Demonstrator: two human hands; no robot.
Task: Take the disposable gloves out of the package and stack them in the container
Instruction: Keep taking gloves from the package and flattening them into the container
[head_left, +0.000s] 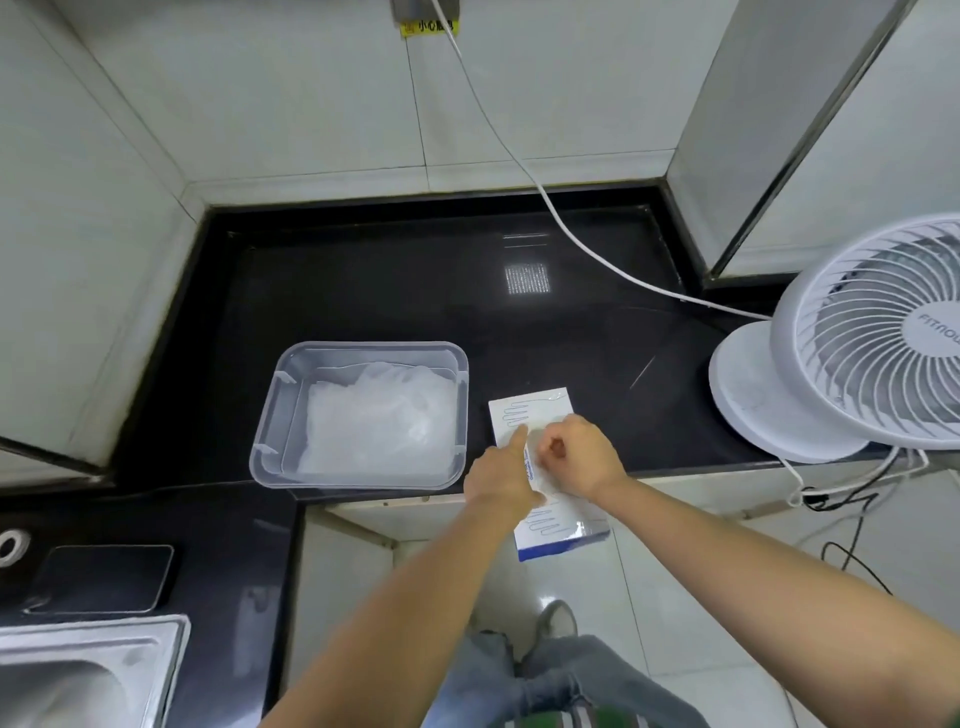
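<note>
Head view: the glove package (535, 413) lies with its long axis running 12 to 6 o'clock, its near end overhanging the black counter (389, 291). The left hand (501, 475) presses it with a straight forefinger. The right hand (576, 454) curls its fingers at the opening, their catch unclear. At 9 o'clock of the package, the clear container (270, 415) holds a pile of gloves (374, 421). A white fan (872, 338) stands at 3 o'clock.
</note>
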